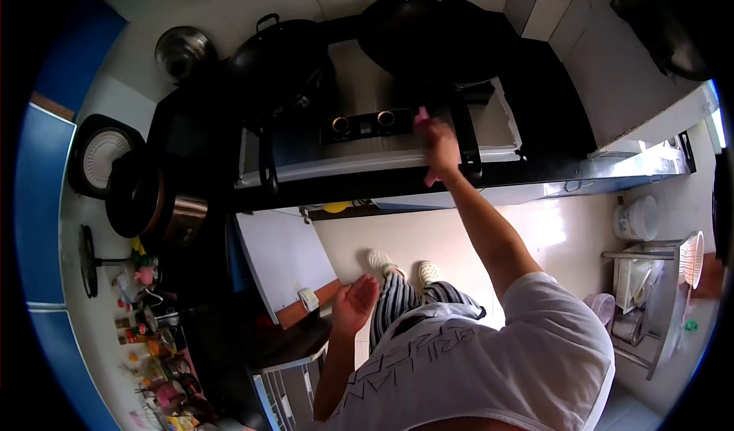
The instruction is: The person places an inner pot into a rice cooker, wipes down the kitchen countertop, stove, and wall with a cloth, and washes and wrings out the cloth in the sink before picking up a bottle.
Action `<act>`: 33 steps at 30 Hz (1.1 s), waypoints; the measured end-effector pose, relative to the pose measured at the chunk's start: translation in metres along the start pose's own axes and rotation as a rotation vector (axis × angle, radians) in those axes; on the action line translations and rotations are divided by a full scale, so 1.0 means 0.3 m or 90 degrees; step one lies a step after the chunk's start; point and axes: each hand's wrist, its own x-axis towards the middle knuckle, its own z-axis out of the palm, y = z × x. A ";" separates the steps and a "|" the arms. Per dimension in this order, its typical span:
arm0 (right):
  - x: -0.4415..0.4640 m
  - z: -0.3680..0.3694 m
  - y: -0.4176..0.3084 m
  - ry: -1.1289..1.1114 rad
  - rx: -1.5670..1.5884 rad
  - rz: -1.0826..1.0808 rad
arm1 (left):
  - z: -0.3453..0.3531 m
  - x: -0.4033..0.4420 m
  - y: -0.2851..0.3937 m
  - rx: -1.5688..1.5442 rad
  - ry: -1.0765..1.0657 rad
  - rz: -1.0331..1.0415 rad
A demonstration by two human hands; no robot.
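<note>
My right hand (pixel 440 145) reaches out over the front of a gas stove (pixel 367 79), right of its control knobs (pixel 385 118). It is pressed on a pink cloth (pixel 423 115), whose edges show above and below the fingers; the hand is slightly smeared by motion. A large black wok (pixel 428 37) sits on the right burner, and a smaller black pan (pixel 277 60) on the left one. Down by my waist, my left hand (pixel 356 302) is held up with its fingers stretched and nothing in it, close to an open cabinet door (pixel 283 255).
Left on the dark counter stands a rice cooker (pixel 183 215) with its lid raised, beside many bottles and jars (pixel 157 354). A metal bowl (pixel 186 53) leans at the back wall. To the right are a white bucket (pixel 636 218) and a metal rack (pixel 650 309).
</note>
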 end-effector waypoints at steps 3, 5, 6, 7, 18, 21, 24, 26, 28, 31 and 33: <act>-0.076 0.017 -0.168 -0.217 -0.269 -0.170 | 0.011 0.084 0.049 0.007 -0.018 -0.033; -0.105 0.026 -0.191 -0.301 -0.131 -0.174 | 0.072 0.142 0.094 0.030 0.001 -0.068; -0.110 0.015 -0.211 -0.297 -0.137 -0.170 | 0.105 0.166 0.126 0.056 0.021 -0.096; -0.103 -0.008 -0.246 -0.304 -0.097 -0.077 | 0.128 0.188 0.157 0.120 0.001 -0.079; 0.045 0.037 -0.076 -0.136 -0.418 -0.045 | 0.214 0.296 0.487 0.226 0.077 -0.088; -0.053 0.078 -0.205 -0.179 -0.286 -0.155 | 0.216 0.346 0.504 0.202 0.001 -0.151; -0.067 0.028 -0.199 -0.231 -0.262 -0.121 | 0.244 0.380 0.502 0.176 0.012 -0.178; -0.043 -0.017 -0.198 -0.217 -0.299 -0.087 | 0.232 0.396 0.511 0.155 -0.004 -0.182; 0.026 -0.010 -0.159 -0.083 -0.379 -0.100 | 0.228 0.405 0.520 0.174 0.000 -0.159; 0.025 0.067 -0.220 -0.129 -0.379 -0.115 | 0.243 0.415 0.518 0.153 0.012 -0.180; -0.009 0.065 -0.244 -0.183 -0.337 -0.144 | 0.251 0.426 0.507 0.156 0.015 -0.193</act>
